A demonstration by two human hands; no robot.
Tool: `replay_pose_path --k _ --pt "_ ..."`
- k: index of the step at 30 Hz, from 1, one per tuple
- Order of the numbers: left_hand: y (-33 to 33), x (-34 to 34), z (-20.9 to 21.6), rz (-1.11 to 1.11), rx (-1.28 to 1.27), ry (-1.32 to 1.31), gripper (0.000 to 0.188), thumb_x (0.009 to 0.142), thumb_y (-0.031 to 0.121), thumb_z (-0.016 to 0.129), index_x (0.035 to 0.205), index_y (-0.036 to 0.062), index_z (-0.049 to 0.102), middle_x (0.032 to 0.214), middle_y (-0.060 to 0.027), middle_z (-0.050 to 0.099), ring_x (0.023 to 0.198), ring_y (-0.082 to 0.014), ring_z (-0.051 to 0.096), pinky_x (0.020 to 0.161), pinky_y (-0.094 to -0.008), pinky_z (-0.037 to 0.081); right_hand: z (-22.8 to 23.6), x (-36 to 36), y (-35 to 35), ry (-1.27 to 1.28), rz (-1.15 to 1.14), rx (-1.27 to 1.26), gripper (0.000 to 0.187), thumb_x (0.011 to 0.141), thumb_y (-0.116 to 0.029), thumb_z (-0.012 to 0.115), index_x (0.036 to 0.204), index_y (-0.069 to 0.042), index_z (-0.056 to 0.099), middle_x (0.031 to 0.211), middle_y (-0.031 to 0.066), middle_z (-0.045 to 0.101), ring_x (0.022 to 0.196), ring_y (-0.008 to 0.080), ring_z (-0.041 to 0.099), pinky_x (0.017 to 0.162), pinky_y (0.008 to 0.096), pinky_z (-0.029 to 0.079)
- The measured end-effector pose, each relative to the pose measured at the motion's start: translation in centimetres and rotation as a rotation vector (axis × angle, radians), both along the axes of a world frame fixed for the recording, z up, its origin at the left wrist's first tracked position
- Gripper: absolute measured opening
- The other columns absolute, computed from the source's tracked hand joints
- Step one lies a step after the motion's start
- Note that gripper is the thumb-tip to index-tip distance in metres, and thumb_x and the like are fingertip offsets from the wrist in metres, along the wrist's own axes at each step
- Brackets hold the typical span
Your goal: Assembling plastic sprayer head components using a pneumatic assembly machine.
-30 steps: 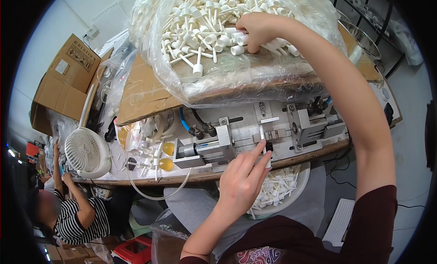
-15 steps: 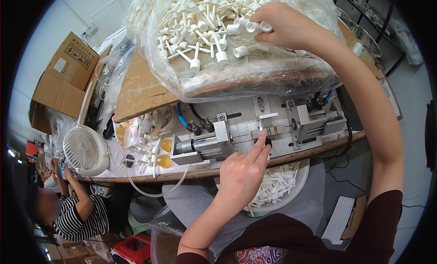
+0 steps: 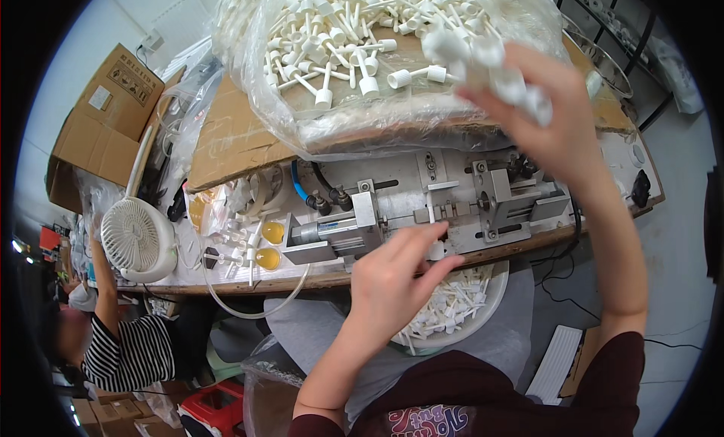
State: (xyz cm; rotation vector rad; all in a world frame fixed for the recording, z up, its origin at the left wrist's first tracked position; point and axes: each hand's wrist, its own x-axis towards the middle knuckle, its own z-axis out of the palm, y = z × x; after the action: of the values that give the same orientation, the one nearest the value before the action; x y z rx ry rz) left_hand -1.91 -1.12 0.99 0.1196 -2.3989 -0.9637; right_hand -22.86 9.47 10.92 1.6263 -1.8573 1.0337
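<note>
My right hand [image 3: 554, 109] is raised at the near right edge of the plastic bag, closed around several white plastic scoops [image 3: 520, 90]; motion blurs them. Below, my left hand [image 3: 396, 275] reaches over the front of a metal clamping fixture [image 3: 445, 212], its index finger and thumb apart and nothing visibly gripped. Just beyond the fingertips, a white scoop [image 3: 436, 250] sits upright at the fixture, its cup end toward me and partly covered by the hand. Many loose scoops [image 3: 324, 37] fill the clear plastic bag [image 3: 256, 98] at the back.
Air cylinders [image 3: 339, 233] flank the fixture on the bench. A white basin [image 3: 494, 301] of small white parts sits below the bench edge. Left are a white fan [image 3: 138, 239], yellow-filled round pieces [image 3: 269, 257] and a cardboard box [image 3: 105, 128]. A co-worker in a striped shirt [image 3: 143, 354] sits far left.
My right hand has moved right and nearer from the pile, carrying the scoops. My left hand has drawn slightly back and left, its thumb spreading from the index finger.
</note>
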Motion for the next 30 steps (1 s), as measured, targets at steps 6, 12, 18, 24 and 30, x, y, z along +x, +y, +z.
replay_pose_path --k 6,12,18,24,30 --pt "0.0 0.2 1.5 -0.041 0.625 0.089 0.047 0.074 -0.010 0.074 0.120 -0.0073 0.063 0.111 -0.0121 0.069 0.101 -0.0163 0.066 0.089 -0.0294 0.053 -6.4 8.5 3.4 -0.163 0.124 0.123 0.054 0.067 -0.002 0.076 0.120 0.001 0.064 0.101 0.0155 0.068 0.087 0.0293 0.070 0.072 0.0362 0.058" --pt "0.2 0.4 0.3 -0.072 0.674 0.119 0.036 0.075 -0.009 0.076 0.109 -0.0039 0.069 0.103 -0.0106 0.068 0.091 -0.0162 0.069 0.078 -0.0291 0.059 -8.7 9.7 5.0 -0.395 0.077 0.142 0.061 0.065 0.003 0.076 0.125 0.000 0.064 0.106 0.0162 0.070 0.090 0.0298 0.070 0.073 0.0353 0.057" --pt "0.4 1.0 0.0 0.004 0.037 0.049 0.030 0.073 -0.007 0.076 0.102 -0.0008 0.071 0.098 -0.0094 0.066 0.081 -0.0171 0.069 0.069 -0.0300 0.057 -9.4 9.4 6.1 -0.587 -0.070 0.027 0.022 0.083 -0.007 0.077 0.103 0.001 0.071 0.090 0.0154 0.072 0.076 0.0249 0.072 0.067 0.0312 0.055" --pt "0.8 0.5 -1.5 0.028 -0.306 -0.048 0.025 0.074 0.006 0.079 0.098 0.0040 0.073 0.120 -0.0070 0.070 0.071 -0.0204 0.067 0.063 -0.0294 0.053 -9.9 9.8 7.1 -0.647 -0.101 0.058 0.023 0.081 -0.003 0.077 0.103 0.001 0.071 0.100 0.0125 0.074 0.087 0.0223 0.072 0.078 0.0316 0.055" --pt "0.5 -0.3 -0.4 0.023 -0.389 -0.143 0.022 0.076 0.010 0.079 0.096 0.0057 0.073 0.117 -0.0061 0.072 0.058 -0.0197 0.064 0.056 -0.0292 0.051 -10.1 9.9 7.2 -0.574 -0.058 0.042 0.028 0.073 -0.003 0.079 0.099 -0.001 0.069 0.100 0.0138 0.072 0.083 0.0269 0.071 0.071 0.0333 0.056"
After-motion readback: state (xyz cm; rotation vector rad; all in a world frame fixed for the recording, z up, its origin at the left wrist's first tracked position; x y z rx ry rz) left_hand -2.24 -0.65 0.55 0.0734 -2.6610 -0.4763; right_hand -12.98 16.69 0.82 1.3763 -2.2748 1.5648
